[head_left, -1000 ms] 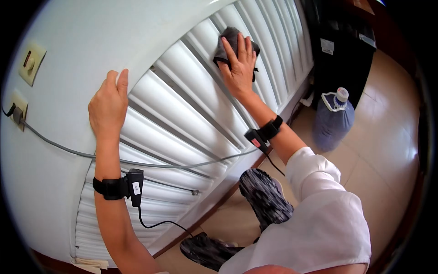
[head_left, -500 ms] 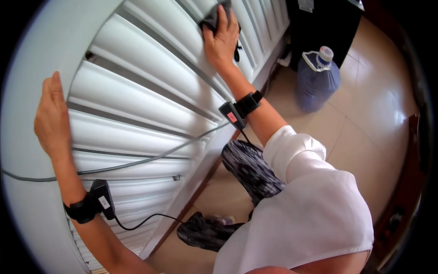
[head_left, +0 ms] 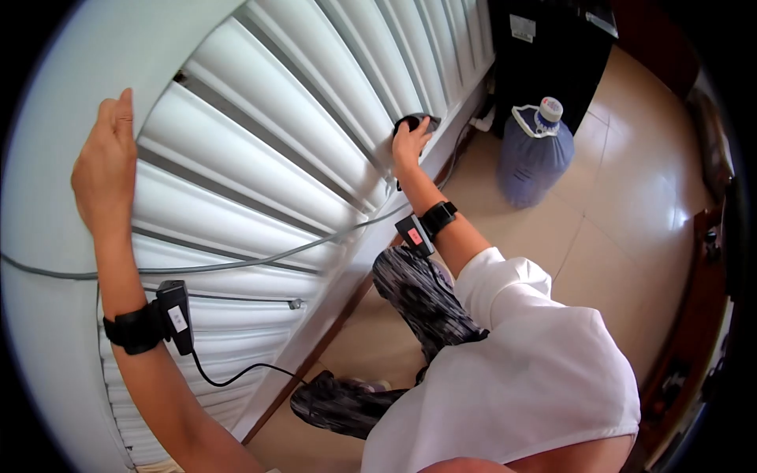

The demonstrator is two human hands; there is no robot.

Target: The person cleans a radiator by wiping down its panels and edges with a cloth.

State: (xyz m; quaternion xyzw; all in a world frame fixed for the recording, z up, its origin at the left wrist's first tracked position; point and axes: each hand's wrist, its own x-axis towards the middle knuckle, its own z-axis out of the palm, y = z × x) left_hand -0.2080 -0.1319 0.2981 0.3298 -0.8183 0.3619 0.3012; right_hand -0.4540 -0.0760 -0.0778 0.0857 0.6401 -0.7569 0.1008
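My right hand (head_left: 411,147) presses a dark grey cloth (head_left: 426,124) against the lower end of a white radiator (head_left: 244,150) with long rounded columns. Part of the cloth is hidden under the fingers. At the upper left, my left hand (head_left: 105,169) rests on the radiator's flat white top (head_left: 47,181), with its fingers stretched out and nothing seen in it. A grey cable (head_left: 236,266) runs across the columns and passes by my left forearm. Each wrist wears a black strap with a small box, the left box (head_left: 175,315) trailing a thin black wire.
A large bluish water bottle (head_left: 536,162) with a white handle and cap stands on the tiled floor (head_left: 615,213). Behind it is a black cabinet (head_left: 544,71). Dark wooden furniture (head_left: 678,355) lines the right edge. My legs in patterned trousers (head_left: 422,296) are below.
My right hand has moved down along the radiator with the cloth, from the upper columns to near the bottom edge. My left hand stays on the top. The view has shifted slightly.
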